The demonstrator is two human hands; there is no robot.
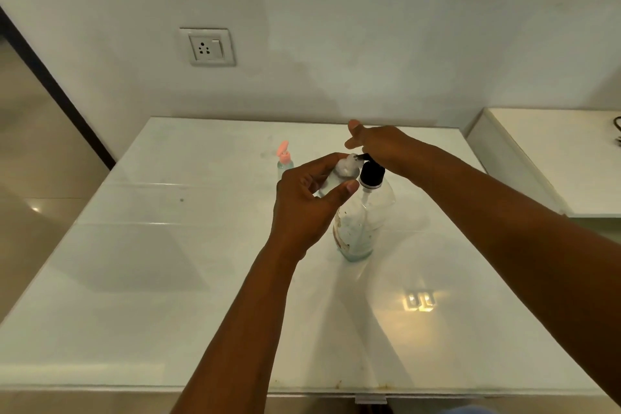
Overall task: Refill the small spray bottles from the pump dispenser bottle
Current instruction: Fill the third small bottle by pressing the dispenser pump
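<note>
A clear pump dispenser bottle [364, 222] with a black pump head stands upright near the middle of the white table [151, 262]. My right hand [376, 144] rests on top of the pump head, fingers spread forward. My left hand [309, 202] grips a small clear bottle [339, 175] and holds its open mouth just under the pump's black nozzle. A second small bottle [285, 161] with a pink flip cap, lid open, stands on the table behind and to the left.
A wall with a white socket plate [207, 47] rises behind the table. A second white counter [554, 158] stands at the right, with a dark cable at its far edge. Floor lies to the left of the table.
</note>
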